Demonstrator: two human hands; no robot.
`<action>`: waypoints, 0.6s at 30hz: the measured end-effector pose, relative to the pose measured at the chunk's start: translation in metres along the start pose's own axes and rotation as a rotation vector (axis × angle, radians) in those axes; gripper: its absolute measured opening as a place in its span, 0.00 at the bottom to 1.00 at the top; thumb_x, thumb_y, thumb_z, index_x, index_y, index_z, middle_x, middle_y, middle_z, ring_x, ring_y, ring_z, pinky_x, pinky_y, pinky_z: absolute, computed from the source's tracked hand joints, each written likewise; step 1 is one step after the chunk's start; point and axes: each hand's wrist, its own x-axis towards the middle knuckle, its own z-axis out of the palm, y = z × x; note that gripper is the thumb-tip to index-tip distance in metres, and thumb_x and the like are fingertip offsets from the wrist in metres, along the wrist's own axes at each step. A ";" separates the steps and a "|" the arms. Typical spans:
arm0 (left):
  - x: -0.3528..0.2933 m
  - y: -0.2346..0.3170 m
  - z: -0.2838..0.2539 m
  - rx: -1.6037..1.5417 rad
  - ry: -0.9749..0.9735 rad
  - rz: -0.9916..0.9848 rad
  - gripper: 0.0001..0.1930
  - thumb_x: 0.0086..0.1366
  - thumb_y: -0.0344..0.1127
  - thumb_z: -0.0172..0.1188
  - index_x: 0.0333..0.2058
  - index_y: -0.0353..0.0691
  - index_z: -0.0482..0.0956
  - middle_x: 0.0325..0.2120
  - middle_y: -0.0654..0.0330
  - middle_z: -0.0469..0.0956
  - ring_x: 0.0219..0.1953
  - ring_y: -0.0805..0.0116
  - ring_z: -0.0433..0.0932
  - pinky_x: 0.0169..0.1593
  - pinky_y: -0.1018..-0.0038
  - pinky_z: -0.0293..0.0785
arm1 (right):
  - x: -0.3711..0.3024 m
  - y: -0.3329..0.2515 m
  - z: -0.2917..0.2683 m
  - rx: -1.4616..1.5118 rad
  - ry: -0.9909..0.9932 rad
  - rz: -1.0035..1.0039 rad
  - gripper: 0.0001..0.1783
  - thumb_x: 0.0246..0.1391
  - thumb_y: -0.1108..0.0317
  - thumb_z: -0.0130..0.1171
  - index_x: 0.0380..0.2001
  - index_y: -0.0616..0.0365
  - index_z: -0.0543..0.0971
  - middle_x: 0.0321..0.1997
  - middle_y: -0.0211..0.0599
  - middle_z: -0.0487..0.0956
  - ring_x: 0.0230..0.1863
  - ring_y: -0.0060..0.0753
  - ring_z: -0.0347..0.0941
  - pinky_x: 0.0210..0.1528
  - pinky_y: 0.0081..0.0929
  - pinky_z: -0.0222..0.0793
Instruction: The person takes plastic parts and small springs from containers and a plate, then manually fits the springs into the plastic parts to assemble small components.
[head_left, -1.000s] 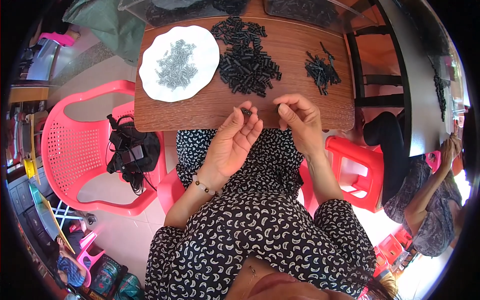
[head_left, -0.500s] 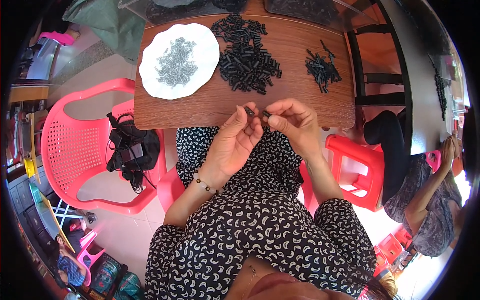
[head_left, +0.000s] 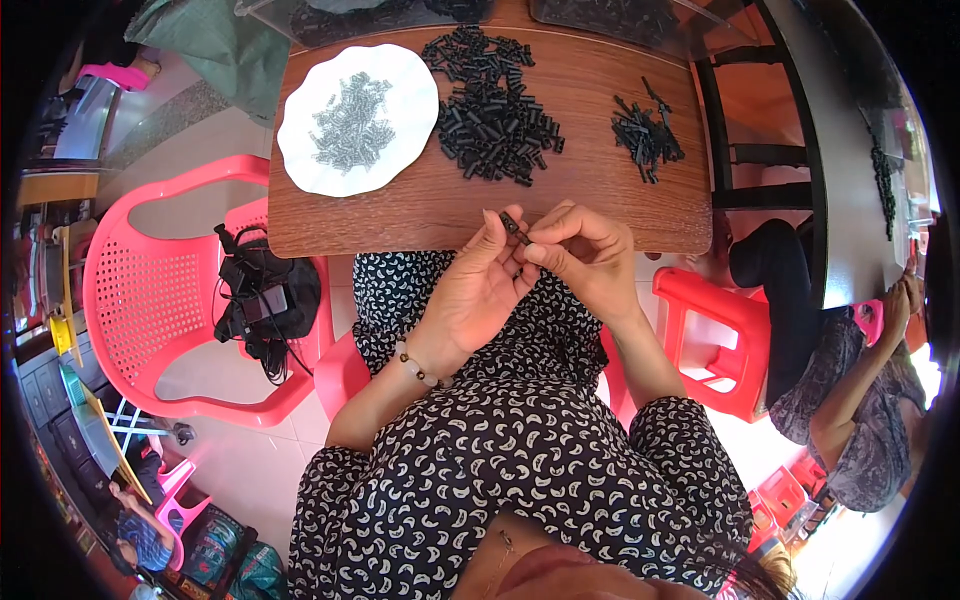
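Observation:
Over the table's near edge, my left hand point(head_left: 470, 300) pinches a small black plastic piece point(head_left: 511, 225) between thumb and fingertips. My right hand point(head_left: 592, 262) is closed on a second small dark piece, mostly covered by its fingertips. The two pieces meet end to end; whether one sits inside the other is too small to tell. Beyond my hands lies a large heap of short black cylindrical pieces point(head_left: 497, 125). A white scalloped plate point(head_left: 300, 112) left of it bears many small silvery springs point(head_left: 352, 125). To the right is a smaller pile of longer black pieces point(head_left: 648, 140).
Clear plastic bins point(head_left: 610, 18) of black parts stand at the wooden table's point(head_left: 350, 222) far edge. A pink chair point(head_left: 160, 290) with a black bag and cables point(head_left: 265, 310) is at left, a red stool point(head_left: 715, 340) at right. Another person's arm point(head_left: 850, 390) shows far right.
Half a second ago the two small pieces were apart. My right hand has moved left, and the pieces now touch.

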 end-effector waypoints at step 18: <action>0.001 -0.006 -0.002 -0.017 0.000 0.019 0.15 0.61 0.50 0.63 0.41 0.48 0.79 0.35 0.73 0.75 0.40 0.79 0.71 0.48 0.78 0.68 | -0.003 0.008 0.001 -0.143 0.032 -0.055 0.05 0.50 0.82 0.64 0.32 0.66 0.79 0.34 0.36 0.77 0.34 0.23 0.73 0.37 0.19 0.71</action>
